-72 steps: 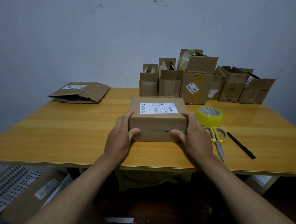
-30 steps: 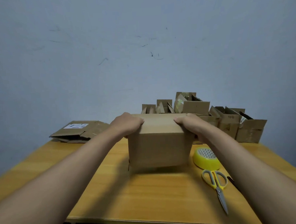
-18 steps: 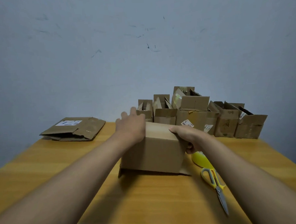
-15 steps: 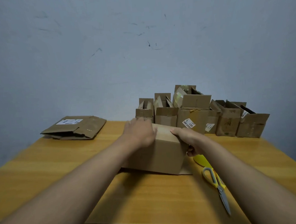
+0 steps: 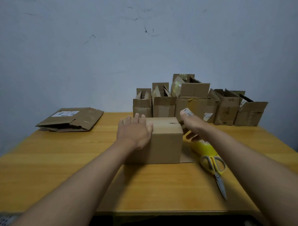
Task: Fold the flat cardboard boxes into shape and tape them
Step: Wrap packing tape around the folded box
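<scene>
The left hand's fingers (image 5: 136, 119) lie straight and spread, pressing flat on the top of the cardboard box (image 5: 161, 141) and holding nothing; the left hand (image 5: 134, 132) covers the box's left top edge. The right hand (image 5: 191, 126) reaches past the box's right top corner toward the yellow tape roll (image 5: 202, 147), and its fingers are hidden beneath the palm, so whether they have closed on the roll cannot be told. The box stands formed in the middle of the desk (image 5: 61, 162), with a loose flap lying flat at its right foot and the roll just beside it. The step in hand looks like pinning the closed flaps while fetching tape. To do it well, the flat palm should keep even downward pressure over the seam so the flaps stay level, and the tape end should be laid along the seam before the palm lifts. The yellow-handled scissors (image 5: 214, 170) lie just in front of the roll, handy for the cut. Beyond, a row of finished boxes (image 5: 196, 103) stands against the wall, and flat boxes (image 5: 71, 120) wait at the far left of the desk.
</scene>
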